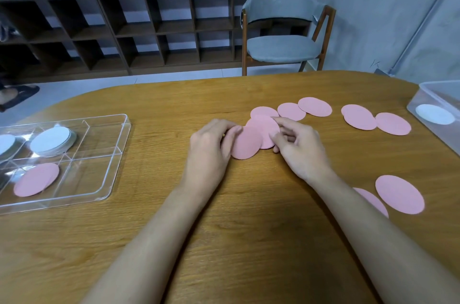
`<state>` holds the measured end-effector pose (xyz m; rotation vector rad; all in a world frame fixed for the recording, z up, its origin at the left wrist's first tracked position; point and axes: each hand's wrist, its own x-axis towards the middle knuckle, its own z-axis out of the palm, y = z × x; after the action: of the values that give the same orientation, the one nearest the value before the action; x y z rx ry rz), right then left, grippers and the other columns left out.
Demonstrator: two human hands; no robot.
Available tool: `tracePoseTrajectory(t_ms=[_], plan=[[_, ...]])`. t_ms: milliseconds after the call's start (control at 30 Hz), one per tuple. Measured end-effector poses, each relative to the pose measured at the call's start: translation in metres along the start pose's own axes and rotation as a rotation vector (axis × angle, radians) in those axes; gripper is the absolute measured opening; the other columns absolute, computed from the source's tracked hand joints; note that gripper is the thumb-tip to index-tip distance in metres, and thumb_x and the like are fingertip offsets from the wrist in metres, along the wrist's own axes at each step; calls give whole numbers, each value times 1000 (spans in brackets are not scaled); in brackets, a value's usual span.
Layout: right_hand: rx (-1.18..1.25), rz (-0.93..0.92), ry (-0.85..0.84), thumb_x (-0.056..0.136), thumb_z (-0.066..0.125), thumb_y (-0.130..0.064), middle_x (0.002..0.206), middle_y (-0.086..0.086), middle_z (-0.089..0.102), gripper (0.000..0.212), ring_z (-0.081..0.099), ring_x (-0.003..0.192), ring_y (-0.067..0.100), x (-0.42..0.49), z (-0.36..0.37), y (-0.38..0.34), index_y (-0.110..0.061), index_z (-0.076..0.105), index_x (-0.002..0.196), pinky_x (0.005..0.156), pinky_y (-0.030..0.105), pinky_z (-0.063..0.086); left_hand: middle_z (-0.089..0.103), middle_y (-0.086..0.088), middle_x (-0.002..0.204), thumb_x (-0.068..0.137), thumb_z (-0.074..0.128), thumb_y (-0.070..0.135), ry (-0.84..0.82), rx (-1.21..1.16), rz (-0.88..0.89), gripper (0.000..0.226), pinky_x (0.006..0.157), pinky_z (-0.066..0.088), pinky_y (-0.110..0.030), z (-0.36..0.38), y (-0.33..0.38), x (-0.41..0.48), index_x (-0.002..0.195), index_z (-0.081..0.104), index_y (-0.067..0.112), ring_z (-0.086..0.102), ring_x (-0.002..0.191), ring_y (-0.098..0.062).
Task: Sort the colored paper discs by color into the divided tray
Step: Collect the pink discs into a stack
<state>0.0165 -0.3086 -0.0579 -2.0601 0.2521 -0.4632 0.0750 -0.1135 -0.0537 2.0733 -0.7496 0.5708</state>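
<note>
My left hand [211,147] pinches a pink disc [245,145] at the table's middle. My right hand [296,148] pinches a second pink disc [263,129] that overlaps the first. Several loose pink discs lie beyond and to the right, among them one at the back [315,106], one at the far right [393,124] and one near my right forearm [399,194]. The clear divided tray [109,179] sits at the left. It holds a stack of white discs [52,140] in a back compartment and a pink disc [36,179] in a front one.
A clear plastic bin [433,94] with a white disc [434,114] inside stands at the table's right edge. A grey chair [281,47] stands behind the table, with dark shelving [124,30] along the wall.
</note>
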Motion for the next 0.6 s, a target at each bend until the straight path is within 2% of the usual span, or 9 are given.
tracePoseTrajectory(t_ms=[67,133,233,333,467,600], plan=[[22,-33,-41,99,60,-9,82,-6,74,37,68,68,12,-1,2,-3,-27,71,130,74,26,55,68,9,81,100,66,16,-31,-21,-46,11,74,51,-25,2,-2,-1,96,76,13,61,70,-6],[23,-56,-73,100,56,-8,78,-2,73,40,67,69,14,-2,5,-4,-30,71,130,74,32,57,70,8,83,98,68,17,-64,-33,-95,9,73,55,-31,4,-5,-1,99,76,14,64,68,-8],[-14,-86,-109,103,51,-11,73,3,69,41,65,70,19,-4,6,-6,-36,69,130,78,36,56,71,8,88,91,74,18,-65,-63,-166,14,72,56,-25,6,-4,-1,105,76,16,66,67,-8],[-57,-106,-130,106,47,-14,72,0,67,42,62,69,11,-6,5,-8,-37,68,132,78,30,53,73,8,94,91,76,21,-69,-92,-191,26,75,54,-18,4,-2,-1,116,77,20,67,70,-8],[-74,-95,-170,105,43,-16,78,-4,68,43,62,73,8,-9,4,-13,-40,66,134,77,26,49,79,10,87,91,77,27,-88,-118,-258,29,75,50,-9,3,3,-2,120,77,23,69,74,-1],[-238,-212,-174,106,51,-29,91,-6,67,35,60,84,8,-15,4,-19,-31,59,139,79,24,47,79,11,90,89,80,26,-49,-145,-263,29,76,52,-10,5,4,-2,117,79,18,69,74,-1]])
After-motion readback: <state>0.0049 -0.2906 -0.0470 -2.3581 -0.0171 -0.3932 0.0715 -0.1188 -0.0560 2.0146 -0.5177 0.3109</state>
